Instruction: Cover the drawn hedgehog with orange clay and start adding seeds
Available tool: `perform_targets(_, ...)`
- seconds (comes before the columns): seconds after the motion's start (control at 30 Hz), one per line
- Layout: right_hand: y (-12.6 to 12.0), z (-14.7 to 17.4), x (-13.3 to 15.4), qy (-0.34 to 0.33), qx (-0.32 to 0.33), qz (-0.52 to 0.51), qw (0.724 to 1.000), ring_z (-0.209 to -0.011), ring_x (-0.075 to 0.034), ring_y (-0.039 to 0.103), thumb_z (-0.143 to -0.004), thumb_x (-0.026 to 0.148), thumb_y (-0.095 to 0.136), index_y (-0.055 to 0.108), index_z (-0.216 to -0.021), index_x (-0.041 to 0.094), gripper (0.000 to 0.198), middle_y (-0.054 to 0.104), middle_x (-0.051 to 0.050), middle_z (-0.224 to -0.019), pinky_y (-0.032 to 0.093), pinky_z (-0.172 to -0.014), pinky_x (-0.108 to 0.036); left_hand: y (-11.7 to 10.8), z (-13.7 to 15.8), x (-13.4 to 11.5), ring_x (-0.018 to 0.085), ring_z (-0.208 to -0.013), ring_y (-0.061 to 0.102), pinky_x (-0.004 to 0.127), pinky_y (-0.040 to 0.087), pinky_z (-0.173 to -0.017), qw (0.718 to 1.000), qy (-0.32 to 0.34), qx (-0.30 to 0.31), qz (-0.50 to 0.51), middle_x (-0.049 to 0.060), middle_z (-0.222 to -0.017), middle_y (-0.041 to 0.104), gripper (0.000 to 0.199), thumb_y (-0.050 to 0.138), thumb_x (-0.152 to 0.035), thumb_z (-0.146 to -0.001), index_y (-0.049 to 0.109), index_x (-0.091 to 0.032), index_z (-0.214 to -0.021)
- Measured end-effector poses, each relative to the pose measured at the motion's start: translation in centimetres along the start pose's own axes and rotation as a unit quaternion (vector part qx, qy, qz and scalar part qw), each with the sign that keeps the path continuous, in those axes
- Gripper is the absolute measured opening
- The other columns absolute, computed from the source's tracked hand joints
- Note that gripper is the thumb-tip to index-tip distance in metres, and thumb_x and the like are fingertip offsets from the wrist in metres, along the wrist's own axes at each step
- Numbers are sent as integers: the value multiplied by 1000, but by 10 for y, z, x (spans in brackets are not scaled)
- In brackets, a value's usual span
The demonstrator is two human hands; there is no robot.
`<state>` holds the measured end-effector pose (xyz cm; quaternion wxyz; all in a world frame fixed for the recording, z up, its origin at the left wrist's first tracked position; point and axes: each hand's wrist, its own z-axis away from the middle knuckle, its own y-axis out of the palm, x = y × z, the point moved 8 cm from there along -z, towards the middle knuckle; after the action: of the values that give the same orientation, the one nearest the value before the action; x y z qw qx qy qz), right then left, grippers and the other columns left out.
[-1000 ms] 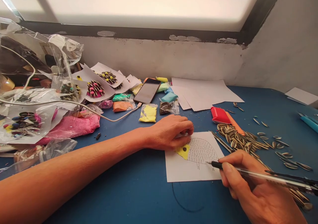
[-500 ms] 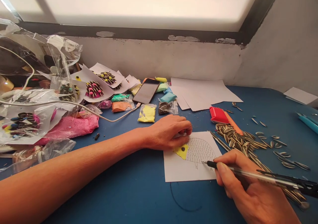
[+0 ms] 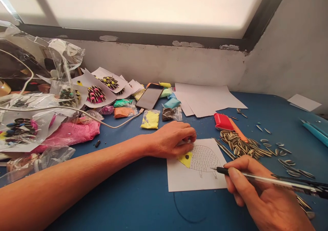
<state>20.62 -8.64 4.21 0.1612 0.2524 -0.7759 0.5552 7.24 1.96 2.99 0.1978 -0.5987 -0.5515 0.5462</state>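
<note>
A small white sheet of paper lies on the blue table with a rounded, hedgehog-like drawing full of short pen strokes. Its pointed head is a yellow clay patch with a dark dot for an eye. My left hand rests on the sheet's upper left corner, fingers curled in and thumb beside the yellow head; nothing shows inside it. A clear-barrelled black ballpoint pen is pinched in my right hand, its tip at the lower right of the drawn body, near a leg.
Sunflower seeds are piled and scattered right of the sheet, beside a red packet. Behind lie clay bags such as a yellow one, a phone on a white cable, and blank paper. Seed-covered hedgehog pictures crowd the left.
The pen tip has shifted slightly right along the lower edge of the body. My left hand keeps its place on the sheet. The whole view has tilted a little.
</note>
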Motion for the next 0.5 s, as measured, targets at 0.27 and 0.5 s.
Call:
perform_targets(0.27, -2, 4, -11, 9, 13, -22, 1000, -37, -9, 52, -99, 41, 43, 54, -83, 28, 23, 55, 8, -51, 39, -35, -16, 2, 0, 0, 13, -78, 51, 28, 39, -75, 1000, -2, 4, 3, 2, -87, 59, 8, 57, -20, -90, 59, -15, -96)
perform_targets(0.5, 2, 0, -10, 0, 14, -42, 999, -39, -8, 53, -99, 36, 43, 53, -83, 28, 20, 57, 9, -54, 41, -38, -15, 0, -2, -2, 14, -78, 50, 28, 39, -75, 1000, -13, 15, -6, 3, -89, 58, 18, 56, -19, -91, 63, -14, -107)
